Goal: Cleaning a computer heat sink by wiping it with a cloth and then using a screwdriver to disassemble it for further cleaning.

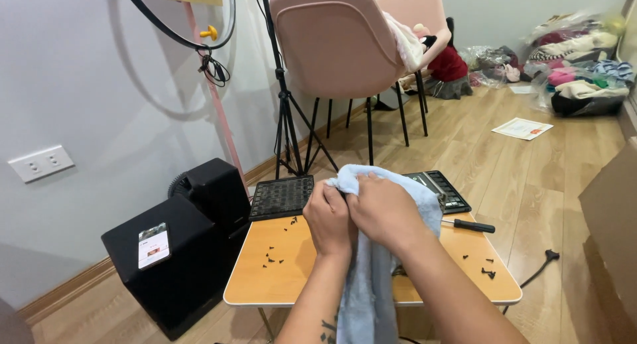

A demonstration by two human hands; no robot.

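Your left hand point(330, 219) and your right hand point(385, 210) are pressed together over the small wooden table point(292, 284), both clenched into a pale blue cloth point(368, 284). The cloth bunches above your knuckles and its long end hangs between your forearms past the near edge of the table. Whatever lies wrapped inside the cloth is hidden, so you cannot tell from here what it covers. Behind your hands a black keyboard panel point(282, 197) lies at the far left corner of the table, and another dark keyboard section point(443, 190) sits at the far right, partly covered by the cloth. A screwdriver with a black handle point(470, 225) rests just right of your right wrist. Small black screws point(273, 254) are scattered on the left half of the tabletop, and a few more screws point(486, 270) lie near the right edge. Left of the table stands a black box point(174, 271) with a phone point(153, 245) lying on top. Two pink chairs point(335, 42) stand farther back on the wooden floor.
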